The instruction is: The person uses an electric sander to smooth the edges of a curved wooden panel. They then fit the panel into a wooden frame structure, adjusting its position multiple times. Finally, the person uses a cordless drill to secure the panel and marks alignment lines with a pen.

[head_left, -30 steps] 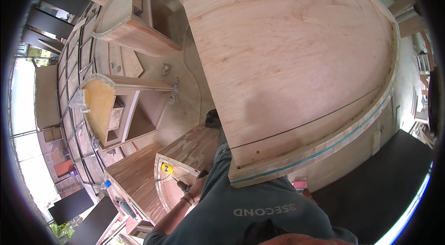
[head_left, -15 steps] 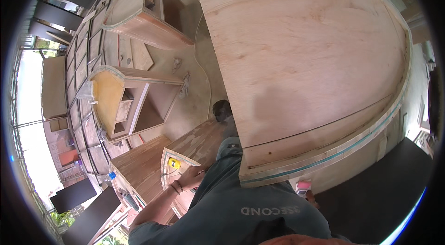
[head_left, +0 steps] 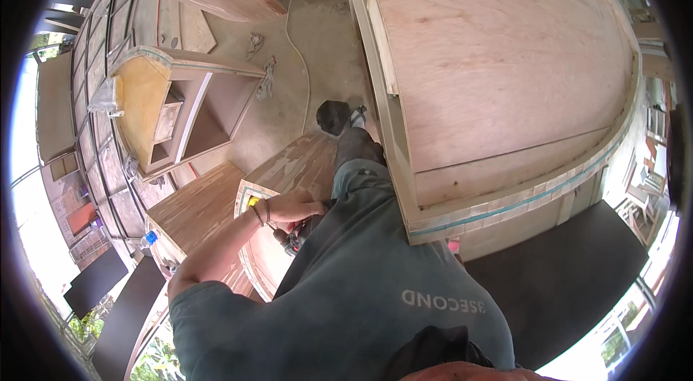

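Observation:
My left hand (head_left: 289, 208) has its fingers closed around a dark tool with red parts (head_left: 291, 239), which looks like a power drill. Its handle is mostly hidden by my hand and shirt. Just beyond my wrist, a yellow tape measure (head_left: 253, 202) shows in part on the pale, curve-edged top of a wooden cabinet (head_left: 245, 244). My right hand is out of sight. On my right stands a large rounded plywood piece (head_left: 512, 71) with a layered rim.
Unfinished curved cabinets (head_left: 148, 96) stand at the left. A thin cable (head_left: 290, 27) crosses the concrete floor near a black object (head_left: 333, 117) by my foot (head_left: 359, 116). A bottle with a blue cap (head_left: 149, 239) is at left, a dark panel (head_left: 556, 287) at lower right.
The view has shifted, and my foot now shows beside the plywood piece. My left hand has drawn in toward my body, and the dark and red tool has come into sight under it.

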`<state>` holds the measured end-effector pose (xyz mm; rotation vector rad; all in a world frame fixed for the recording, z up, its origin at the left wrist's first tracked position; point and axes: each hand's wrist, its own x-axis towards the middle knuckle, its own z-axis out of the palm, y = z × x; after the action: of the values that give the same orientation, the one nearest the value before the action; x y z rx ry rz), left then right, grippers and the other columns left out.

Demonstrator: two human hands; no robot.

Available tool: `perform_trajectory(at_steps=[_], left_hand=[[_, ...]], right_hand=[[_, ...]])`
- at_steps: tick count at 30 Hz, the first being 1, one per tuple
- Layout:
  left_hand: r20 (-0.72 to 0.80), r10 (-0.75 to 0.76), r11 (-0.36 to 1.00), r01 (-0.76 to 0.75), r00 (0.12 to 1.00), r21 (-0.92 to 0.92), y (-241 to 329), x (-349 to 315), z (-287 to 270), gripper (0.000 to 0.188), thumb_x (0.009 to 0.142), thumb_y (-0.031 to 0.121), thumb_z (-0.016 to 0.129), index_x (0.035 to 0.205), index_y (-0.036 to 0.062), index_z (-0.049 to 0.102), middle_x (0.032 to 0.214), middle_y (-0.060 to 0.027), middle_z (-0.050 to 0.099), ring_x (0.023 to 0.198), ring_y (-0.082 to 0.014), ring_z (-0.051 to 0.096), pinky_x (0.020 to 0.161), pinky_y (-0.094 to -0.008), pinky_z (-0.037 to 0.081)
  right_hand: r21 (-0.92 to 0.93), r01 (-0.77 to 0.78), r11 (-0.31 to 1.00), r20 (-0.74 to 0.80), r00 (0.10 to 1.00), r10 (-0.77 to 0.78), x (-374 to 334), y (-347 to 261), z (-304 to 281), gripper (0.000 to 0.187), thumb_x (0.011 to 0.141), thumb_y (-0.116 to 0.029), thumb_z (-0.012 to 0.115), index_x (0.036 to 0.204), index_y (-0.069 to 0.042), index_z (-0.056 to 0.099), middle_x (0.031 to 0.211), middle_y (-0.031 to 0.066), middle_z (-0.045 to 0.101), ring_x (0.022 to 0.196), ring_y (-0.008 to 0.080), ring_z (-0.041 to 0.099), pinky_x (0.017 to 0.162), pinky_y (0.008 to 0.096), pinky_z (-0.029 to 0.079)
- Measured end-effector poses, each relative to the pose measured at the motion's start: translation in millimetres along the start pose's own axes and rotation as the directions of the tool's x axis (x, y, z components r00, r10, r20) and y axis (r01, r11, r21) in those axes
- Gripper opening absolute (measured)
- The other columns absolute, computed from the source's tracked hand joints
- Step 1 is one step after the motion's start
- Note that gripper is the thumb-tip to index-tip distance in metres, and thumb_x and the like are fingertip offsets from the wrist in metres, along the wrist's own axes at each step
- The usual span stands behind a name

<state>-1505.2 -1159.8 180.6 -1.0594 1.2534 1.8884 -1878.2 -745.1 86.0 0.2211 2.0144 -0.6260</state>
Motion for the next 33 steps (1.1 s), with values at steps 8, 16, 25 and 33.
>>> perform_trajectory(at_steps=[8, 16, 25, 33], left_hand=[[0.007, -0.064, 0.996, 0.063, 0.998, 0.058, 31, -4, -28, 0.056, 0.092, 0.046, 0.053, 0.078, -0.0049, 0.071, 0.057, -0.0104, 0.061, 0.049, -0.0202, 0.064, 0.045, -0.0332, 0.052], [0.061, -0.086, 0.955, 0.064, 0.994, 0.29, 56, 12, -64, 0.062, 0.092, 0.049, 0.053, 0.069, -0.0069, 0.067, 0.055, -0.01, 0.059, 0.048, -0.0211, 0.065, 0.046, -0.0329, 0.054], [0.137, -0.166, 0.841, 0.068, 0.977, 0.536, 105, 33, -101, 0.064, 0.096, 0.048, 0.049, 0.07, -0.0073, 0.067, 0.055, -0.0121, 0.063, 0.049, -0.0189, 0.066, 0.052, -0.0314, 0.055], [0.188, -0.242, 0.759, 0.065, 0.952, 0.648, 131, 64, -124, 0.056, 0.094, 0.046, 0.053, 0.079, -0.0052, 0.07, 0.061, -0.0116, 0.066, 0.05, -0.0193, 0.066, 0.054, -0.0298, 0.055]], right_hand=[[0.002, -0.008, 1.0, -0.004, 1.0, 0.009, -14, 5, 21, 0.038, 0.094, -0.026, 0.06, 0.121, 0.0, 0.062, 0.113, 0.0172, 0.066, 0.101, 0.0251, 0.065, 0.088, 0.038, 0.051], [0.05, -0.069, 0.996, -0.035, 0.997, 0.071, -38, 28, 50, 0.037, 0.093, -0.026, 0.06, 0.12, 0.0, 0.063, 0.111, 0.0171, 0.067, 0.1, 0.0249, 0.066, 0.086, 0.0377, 0.052], [0.202, -0.133, 0.97, -0.086, 0.985, 0.153, -73, 55, 108, 0.037, 0.092, -0.025, 0.061, 0.119, 0.0, 0.064, 0.108, 0.017, 0.068, 0.097, 0.0247, 0.067, 0.084, 0.0374, 0.053], [0.396, -0.177, 0.901, -0.137, 0.959, 0.249, -108, 71, 167, 0.036, 0.092, -0.025, 0.061, 0.117, 0.0, 0.065, 0.106, 0.0169, 0.069, 0.096, 0.0245, 0.067, 0.082, 0.0372, 0.053]])
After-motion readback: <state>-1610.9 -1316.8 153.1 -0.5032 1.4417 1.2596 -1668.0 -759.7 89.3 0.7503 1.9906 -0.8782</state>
